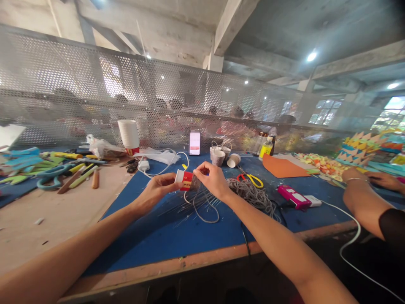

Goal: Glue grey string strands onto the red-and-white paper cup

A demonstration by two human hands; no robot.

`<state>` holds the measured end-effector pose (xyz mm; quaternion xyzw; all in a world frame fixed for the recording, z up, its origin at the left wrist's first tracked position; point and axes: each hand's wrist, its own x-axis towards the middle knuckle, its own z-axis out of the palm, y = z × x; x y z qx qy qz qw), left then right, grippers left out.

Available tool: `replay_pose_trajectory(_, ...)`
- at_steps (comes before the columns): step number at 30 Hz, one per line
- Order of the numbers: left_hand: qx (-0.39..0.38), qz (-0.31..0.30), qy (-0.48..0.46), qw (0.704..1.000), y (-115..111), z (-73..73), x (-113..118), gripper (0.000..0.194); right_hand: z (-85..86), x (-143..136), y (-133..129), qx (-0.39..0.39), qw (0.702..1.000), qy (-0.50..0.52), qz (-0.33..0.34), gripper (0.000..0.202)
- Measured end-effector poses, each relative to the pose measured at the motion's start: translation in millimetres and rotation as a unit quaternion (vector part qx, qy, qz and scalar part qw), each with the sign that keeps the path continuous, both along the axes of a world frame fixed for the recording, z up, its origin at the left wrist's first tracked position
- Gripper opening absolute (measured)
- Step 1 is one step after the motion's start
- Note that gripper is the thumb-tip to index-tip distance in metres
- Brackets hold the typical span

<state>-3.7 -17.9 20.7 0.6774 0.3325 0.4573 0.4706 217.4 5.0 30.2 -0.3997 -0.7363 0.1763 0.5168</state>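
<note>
My left hand (163, 188) is closed around a red and white paper cup (187, 180), which lies on its side above the blue mat. At the cup's right end, my right hand (211, 179) pinches thin grey cord (207, 221); its fingertips partly hide the spot. A loop of this cord hangs down onto the mat. Under and beyond the cup, thin stiff strands (182, 207) fan out over the blue surface. A tangled heap of grey cord (253, 194) lies to the right of my right wrist.
Cord-wrapped cups (217, 156) and a lit phone (194, 143) stand at the back. Yellow-handled scissors (255, 180), a pink device (294, 197) and orange paper (283, 166) lie rightward, near another person's arm (363, 202). Stacked cups (129, 134) and blue scissors (52, 176) are left.
</note>
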Motion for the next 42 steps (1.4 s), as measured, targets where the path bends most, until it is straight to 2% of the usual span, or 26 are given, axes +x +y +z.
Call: replay_pose_trajectory(42, -0.012, -0.016, -0.021, 1.0, 4.7, -8.0, -1.1, 0.019, -2.6, 0.9, 3.0, -0.023, 1.0, -0.014, 0.0, 0.018)
